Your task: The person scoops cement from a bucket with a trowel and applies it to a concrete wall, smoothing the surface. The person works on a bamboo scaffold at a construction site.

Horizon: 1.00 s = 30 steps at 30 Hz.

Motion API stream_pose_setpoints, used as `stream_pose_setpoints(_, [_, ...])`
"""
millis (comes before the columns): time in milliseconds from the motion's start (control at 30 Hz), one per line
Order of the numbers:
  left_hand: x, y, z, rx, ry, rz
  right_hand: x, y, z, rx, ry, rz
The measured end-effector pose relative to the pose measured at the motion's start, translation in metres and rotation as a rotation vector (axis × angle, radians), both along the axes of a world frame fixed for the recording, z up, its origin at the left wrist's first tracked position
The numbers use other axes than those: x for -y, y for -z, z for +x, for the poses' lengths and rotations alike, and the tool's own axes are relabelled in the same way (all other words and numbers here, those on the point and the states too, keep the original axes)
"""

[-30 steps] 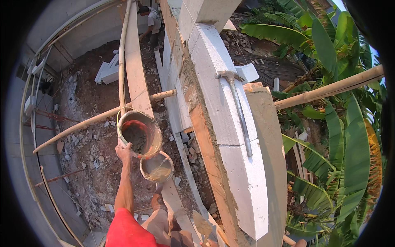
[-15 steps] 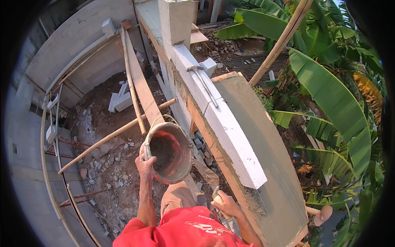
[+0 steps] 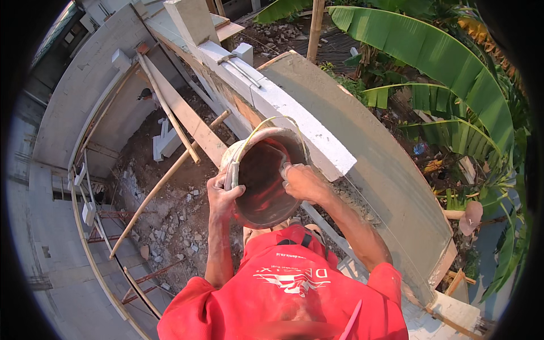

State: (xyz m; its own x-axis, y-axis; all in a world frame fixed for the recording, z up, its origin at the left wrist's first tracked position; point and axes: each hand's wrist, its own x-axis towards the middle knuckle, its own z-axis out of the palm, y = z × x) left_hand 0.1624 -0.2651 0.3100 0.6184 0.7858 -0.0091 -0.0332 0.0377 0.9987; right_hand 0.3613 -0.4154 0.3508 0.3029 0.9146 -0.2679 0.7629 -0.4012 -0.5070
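I hold a worn red bucket [image 3: 266, 181], smeared with grey mortar, tilted with its mouth toward me. My left hand [image 3: 222, 195] grips its left rim and the wire handle. My right hand [image 3: 303, 182] grips the right rim from inside. The bucket sits just in front of the white block wall [image 3: 300, 116], whose outer face is fresh grey plaster [image 3: 362, 141]. A metal trowel-like tool [image 3: 241, 67] lies on top of the wall farther off.
Bamboo poles [image 3: 164, 181] and wooden planks [image 3: 187, 122] cross below on the left above rubble ground [image 3: 175, 215]. Loose white blocks [image 3: 164, 144] lie down there. Banana leaves [image 3: 430, 56] hang to the right. A curved concrete wall [image 3: 73, 102] rims the left.
The bucket has come up from low down near the ground to chest height. My right hand has come up to its rim, so both hands hold it now.
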Motion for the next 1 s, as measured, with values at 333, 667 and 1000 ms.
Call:
stream_pose_setpoints(333, [0.014, -0.007, 0.005, 0.055, 0.091, -0.104, 0.051, 0.017, -0.090, 0.418, -0.376, 0.004])
stream_pose_setpoints(667, [0.046, -0.009, 0.011, -0.003, 0.200, 0.035, 0.086, 0.017, -0.055, 0.311, 0.065, 0.278])
stream_pose_setpoints(1000, [0.040, -0.017, 0.016, 0.030, 0.165, 0.084, 0.108, 0.018, -0.038, 0.362, 0.063, 0.280])
